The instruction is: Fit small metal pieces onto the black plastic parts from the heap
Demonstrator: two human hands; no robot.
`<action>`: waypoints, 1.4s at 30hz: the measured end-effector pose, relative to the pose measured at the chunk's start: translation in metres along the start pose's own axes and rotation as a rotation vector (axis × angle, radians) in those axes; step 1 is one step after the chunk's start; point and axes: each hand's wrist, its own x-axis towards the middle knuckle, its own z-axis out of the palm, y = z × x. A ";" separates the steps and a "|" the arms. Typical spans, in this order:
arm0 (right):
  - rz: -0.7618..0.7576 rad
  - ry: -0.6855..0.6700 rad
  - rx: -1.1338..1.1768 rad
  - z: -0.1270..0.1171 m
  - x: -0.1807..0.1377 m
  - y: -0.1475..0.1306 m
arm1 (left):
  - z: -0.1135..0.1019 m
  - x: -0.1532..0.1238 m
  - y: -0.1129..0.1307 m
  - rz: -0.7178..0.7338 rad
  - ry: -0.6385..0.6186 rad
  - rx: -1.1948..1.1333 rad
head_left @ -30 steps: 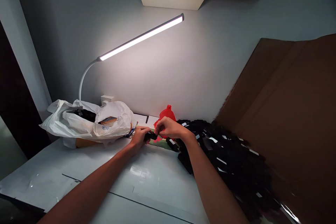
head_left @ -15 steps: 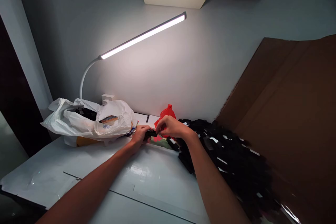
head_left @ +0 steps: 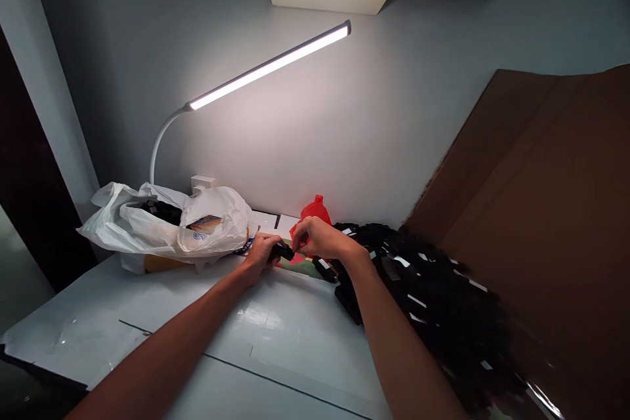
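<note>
My left hand is closed round a small black oblong piece, which sticks out to the right between thumb and fingers. At that piece's right end is my right hand, its fingertips pinched together. Whether they grip the end itself or something tiny there, I cannot make out. Behind the right hand stands a red plastic bag, partly hidden by it. Under both hands lies a green and pink patterned sheet. Just right of it rests another black piece with a white label.
A large heap of similar black pieces covers the right side of the white table, against a cardboard sheet. White plastic bags sit at the left, one holding black pieces. A lit lamp hangs above.
The black piece in my left hand has tilted slightly, its right end a little lower. My right hand stays pinched at that end, nearly unmoved.
</note>
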 end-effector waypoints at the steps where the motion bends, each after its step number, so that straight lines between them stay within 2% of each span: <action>1: 0.004 -0.003 0.000 0.001 0.000 -0.001 | 0.000 0.000 0.000 0.000 -0.001 0.001; 8: 0.021 -0.064 -0.005 0.000 -0.001 -0.004 | 0.002 -0.005 0.005 -0.021 -0.016 -0.023; 12: -0.040 -0.063 -0.017 -0.001 0.000 0.001 | 0.001 -0.007 0.006 -0.051 -0.027 -0.060; 21: -0.088 -0.033 0.119 -0.003 0.000 0.010 | 0.002 -0.003 0.002 -0.088 -0.020 -0.139; 28: -0.097 -0.017 0.253 0.004 0.004 0.017 | -0.005 0.001 -0.004 -0.143 -0.044 -0.190; 34: -0.134 0.045 0.351 0.008 0.007 0.018 | -0.010 0.004 -0.004 -0.242 -0.017 -0.372; 42: -0.208 0.227 0.414 0.018 0.015 0.021 | -0.007 -0.001 0.007 -0.214 0.048 -0.621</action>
